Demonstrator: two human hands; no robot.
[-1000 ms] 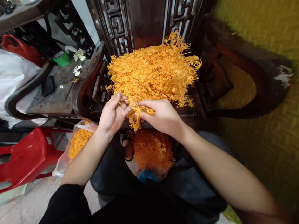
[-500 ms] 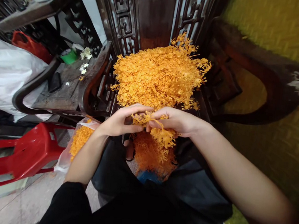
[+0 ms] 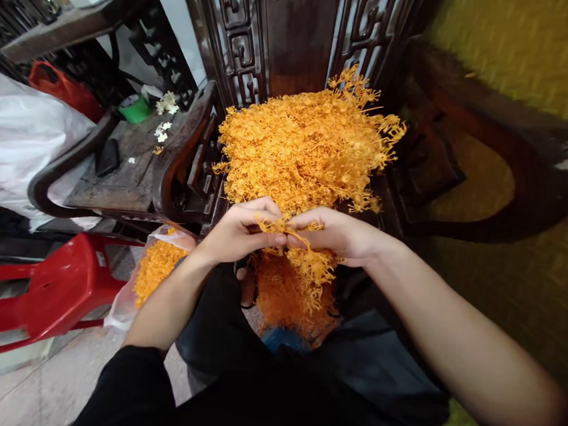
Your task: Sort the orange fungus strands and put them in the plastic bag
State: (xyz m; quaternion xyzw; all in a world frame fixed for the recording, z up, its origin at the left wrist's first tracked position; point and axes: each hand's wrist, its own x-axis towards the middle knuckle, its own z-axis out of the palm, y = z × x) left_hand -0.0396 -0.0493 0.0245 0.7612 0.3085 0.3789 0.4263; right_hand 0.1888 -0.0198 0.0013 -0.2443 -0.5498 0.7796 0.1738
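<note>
My left hand [image 3: 245, 231] pinches an orange plastic-looking sprig [image 3: 275, 225], its thumb and fingers meeting close to my other hand. My right hand [image 3: 335, 235] is closed on the same thin, branching sprigs, and a tuft of them [image 3: 315, 266] hangs below its fingers. Just beyond both hands, a big heap of orange sprigs [image 3: 300, 147] covers the seat of a dark carved wooden chair [image 3: 302, 47]. More orange sprigs [image 3: 288, 300] lie lower down between my knees, above something blue [image 3: 284, 338].
On the left, a clear bag [image 3: 127, 305] holds orange pieces beside a red plastic stool [image 3: 63, 292]. A second wooden chair [image 3: 110, 193] carries a green tape roll [image 3: 134, 109], a dark phone-like object [image 3: 108, 157] and white bits. A yellow woven mat [image 3: 532, 36] lies right.
My left thumb and fingers have closed together onto the sprig beside my right fingers. The whole view has shifted slightly.
</note>
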